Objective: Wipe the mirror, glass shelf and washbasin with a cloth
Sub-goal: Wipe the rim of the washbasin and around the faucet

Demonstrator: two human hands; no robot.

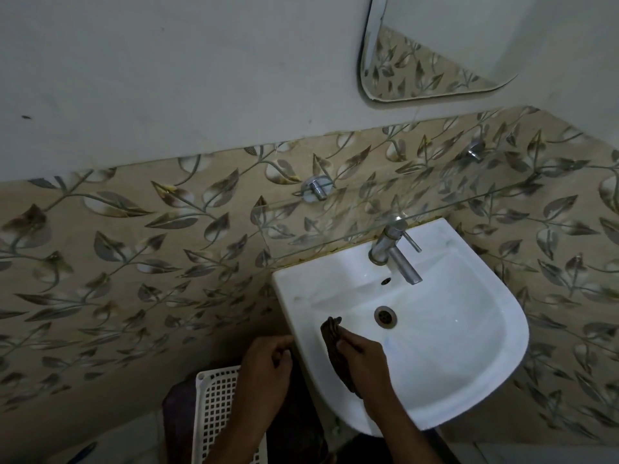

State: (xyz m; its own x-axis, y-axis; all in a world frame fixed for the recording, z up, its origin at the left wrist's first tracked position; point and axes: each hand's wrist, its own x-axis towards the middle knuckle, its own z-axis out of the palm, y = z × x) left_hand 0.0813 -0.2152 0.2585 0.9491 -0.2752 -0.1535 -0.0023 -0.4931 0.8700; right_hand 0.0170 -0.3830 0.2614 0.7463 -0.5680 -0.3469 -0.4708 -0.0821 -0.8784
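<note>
A white washbasin hangs on the leaf-patterned tile wall, with a drain in its bowl. My right hand presses a dark brown cloth against the bowl's left inner wall, left of the drain. My left hand hovers just outside the basin's left rim, fingers loosely curled, holding nothing. A clear glass shelf on two chrome brackets runs above the basin. The mirror hangs at the upper right on the white wall.
A chrome tap stands at the basin's back edge, its spout reaching over the bowl. A white perforated plastic basket sits on the floor below my left hand, with dark fabric beside it.
</note>
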